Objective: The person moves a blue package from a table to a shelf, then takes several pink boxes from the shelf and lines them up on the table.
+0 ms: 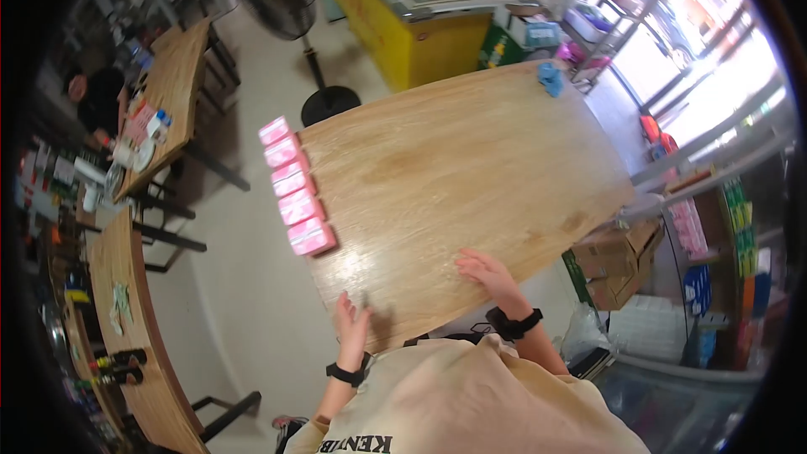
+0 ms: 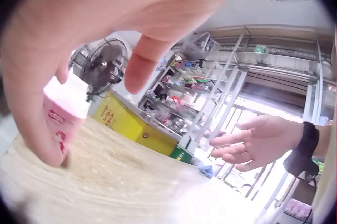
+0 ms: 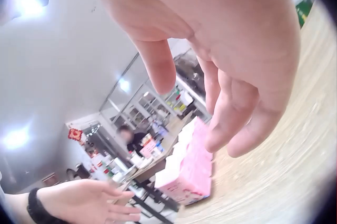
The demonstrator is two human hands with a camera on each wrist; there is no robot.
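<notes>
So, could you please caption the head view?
Both open hands hover over a wooden table edged by pink packs.

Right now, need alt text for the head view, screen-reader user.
A person's open left hand and right hand hover at the near edge of a wooden table. Five pink cartons stand in a row along its left edge; a blue item lies at the far corner.

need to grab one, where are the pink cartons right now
In the head view, the pink cartons stand in a row of five along the wooden table's left edge, ahead of the left hand.
</notes>
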